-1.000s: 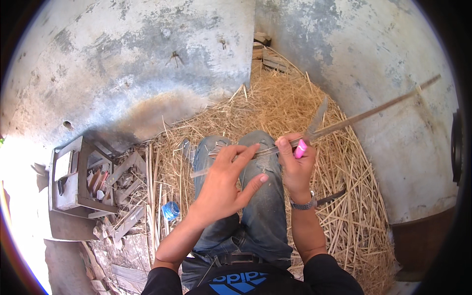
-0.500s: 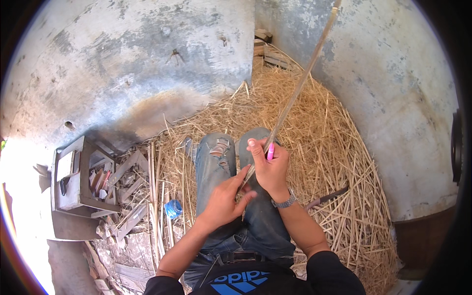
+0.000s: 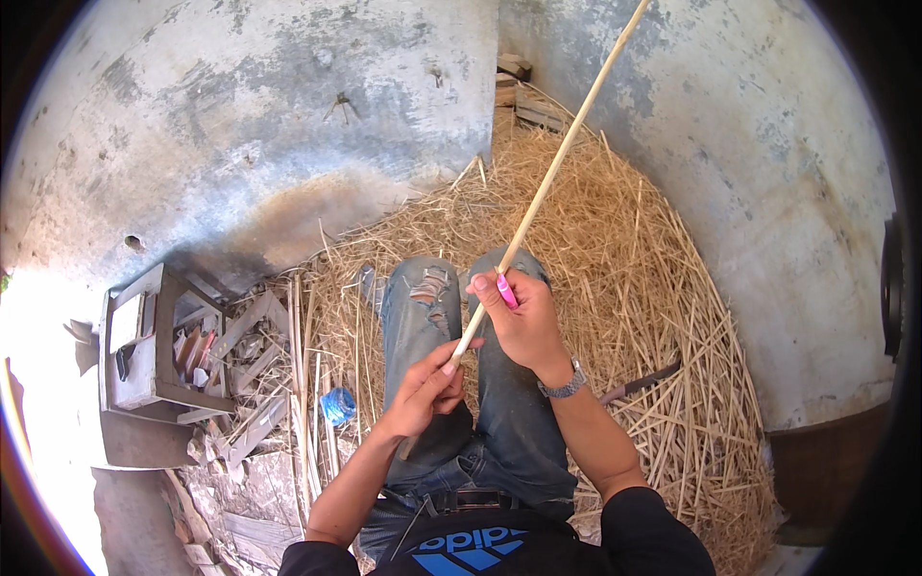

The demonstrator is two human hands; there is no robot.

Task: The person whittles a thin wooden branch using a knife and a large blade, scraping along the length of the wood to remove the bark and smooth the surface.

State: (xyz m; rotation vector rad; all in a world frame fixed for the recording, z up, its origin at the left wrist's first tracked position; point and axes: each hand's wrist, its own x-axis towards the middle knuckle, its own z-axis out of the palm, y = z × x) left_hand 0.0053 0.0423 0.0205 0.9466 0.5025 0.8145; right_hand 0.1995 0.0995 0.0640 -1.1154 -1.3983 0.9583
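A long, pale bamboo stick (image 3: 555, 168) slants over my knees, its far end running out past the top edge. My left hand (image 3: 427, 392) is closed around its near part, over my left thigh. Higher up, beside my right knee, my right hand (image 3: 523, 322) is closed at the stick and also grips a small pink pen-like object (image 3: 507, 291). The pink object lies against the stick; its lower end is hidden in the fingers. I cannot tell whether it is a marker or a tool handle.
Straw and split strips (image 3: 672, 422) cover the floor around my legs. A knife (image 3: 642, 384) lies on them to the right. On the left are a blue roll (image 3: 337, 407), long bamboo strips (image 3: 307, 384) and a wooden box (image 3: 144, 365) with scraps. Walls (image 3: 749, 192) rise ahead and right.
The stick's pale face now shows instead of its darker side. My left hand, flatter before, has closed on it and drawn slightly nearer me. My right hand has shifted slightly left.
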